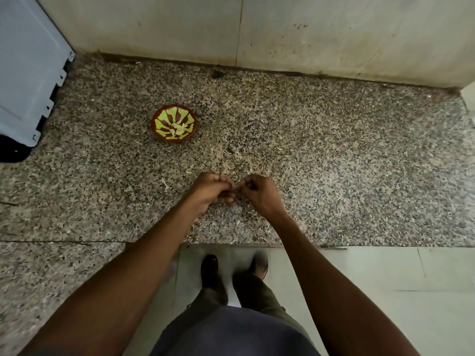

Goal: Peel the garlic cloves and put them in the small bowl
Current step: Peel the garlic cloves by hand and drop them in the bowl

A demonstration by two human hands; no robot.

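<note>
A small red bowl with a yellow-green leaf pattern (174, 123) sits on the speckled granite counter (334, 163), left of centre. Several pale peeled garlic cloves (179, 129) lie in its middle. My left hand (210, 191) and my right hand (259, 194) meet just above the counter near its front edge, fingers curled and fingertips together. They pinch something small between them, most likely a garlic clove; it is almost wholly hidden by the fingers.
Scraps of garlic skin (165, 183) lie scattered on the counter around and beyond my hands. A light blue appliance (28, 80) stands at the far left. A tiled wall (282, 34) closes the back. Below the counter edge are my feet on the floor tiles (385, 291).
</note>
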